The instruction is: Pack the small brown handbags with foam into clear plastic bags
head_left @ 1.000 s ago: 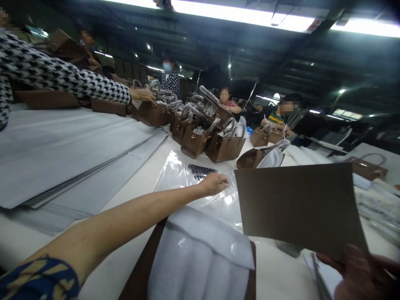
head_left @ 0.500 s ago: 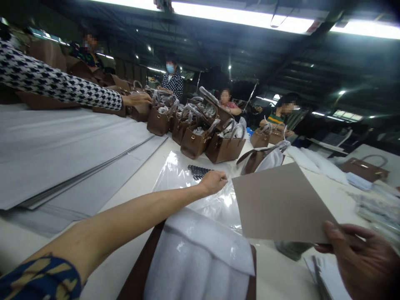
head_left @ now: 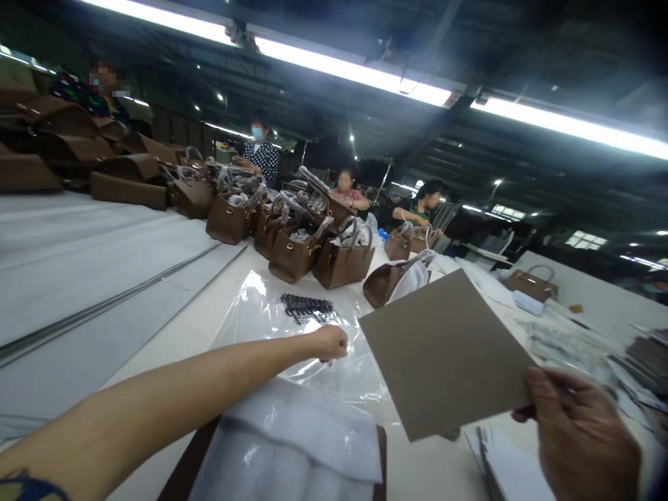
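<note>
My right hand (head_left: 579, 417) pinches a stiff grey-brown board (head_left: 443, 355) by its right corner, thumb on top, and holds it up above the table. My left hand (head_left: 330, 342) is curled closed over a clear plastic bag (head_left: 245, 313) with black print. Whatever its fingers hold, if anything, is hidden. Directly before me lies a flat brown piece (head_left: 382, 452), its edges showing around a white padded sheet (head_left: 297, 445) under shiny film. The board's left corner comes close to my left hand without touching it.
Brown handbags (head_left: 295, 254) with wrapped handles stand crowded beyond the plastic bag. Stacked grey-white sheets (head_left: 130, 243) cover the table's left side, with brown bag parts (head_left: 125, 181) behind. White papers (head_left: 509, 463) lie near my right hand. Several people work across the table.
The view has swung right and up. A co-worker's arm in a checked sleeve has left the picture at left. The board has turned in my right hand, and my left hand stays closed over the plastic.
</note>
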The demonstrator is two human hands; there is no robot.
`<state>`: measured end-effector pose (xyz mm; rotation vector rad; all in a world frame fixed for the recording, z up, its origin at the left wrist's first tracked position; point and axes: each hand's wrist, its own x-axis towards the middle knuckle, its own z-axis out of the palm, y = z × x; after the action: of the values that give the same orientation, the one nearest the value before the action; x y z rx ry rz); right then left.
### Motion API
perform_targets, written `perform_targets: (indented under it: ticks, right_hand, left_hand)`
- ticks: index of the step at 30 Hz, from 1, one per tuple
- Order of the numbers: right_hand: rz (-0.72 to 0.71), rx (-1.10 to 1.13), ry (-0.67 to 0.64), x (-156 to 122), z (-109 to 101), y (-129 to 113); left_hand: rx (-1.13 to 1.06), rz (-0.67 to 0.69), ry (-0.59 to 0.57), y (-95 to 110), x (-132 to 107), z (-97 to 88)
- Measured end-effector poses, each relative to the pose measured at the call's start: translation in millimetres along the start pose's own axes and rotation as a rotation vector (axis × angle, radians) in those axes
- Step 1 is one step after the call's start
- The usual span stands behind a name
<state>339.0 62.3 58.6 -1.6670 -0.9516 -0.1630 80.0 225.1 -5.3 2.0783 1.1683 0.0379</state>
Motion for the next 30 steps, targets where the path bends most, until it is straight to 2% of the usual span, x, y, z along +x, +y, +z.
perform_targets:
  ticks: [3,5,9,13,17,20,24,28,30]
  right_hand:
    - [0.048,0.051,-0.133,-17,18,12]
    - [0.103,-0.001,-0.197,-26,30,21]
    - [0.183,-0.090,-0.264,-33,35,43]
    - [0.147,-0.213,-0.299,-34,29,61]
    - [0.110,-0.291,-0.235,-38,30,51]
    - [0.195,-0.159,-0.221,-43,36,36]
    - [0.258,0.000,-0.416,-46,47,35]
    - [0.225,-0.013,-0.641,-38,66,43]
    - [0.196,-0.015,-0.751,-31,79,40]
  left_hand:
    - [-0.086,-0.074,-0.091,0,7,9.0]
    - [-0.150,-0.098,-0.097,-2,10,12.5]
    - [-0.262,-0.134,-0.008,-12,16,12.9]
    - [-0.323,-0.115,0.097,-18,19,13.1]
    - [-0.290,-0.014,0.189,-13,19,15.7]
    - [-0.201,0.085,0.293,-6,15,17.0]
    - [-0.073,0.205,0.466,1,11,14.6]
    - [0.025,0.285,0.637,7,6,4.1]
    - [0.071,0.324,0.685,11,4,-0.6]
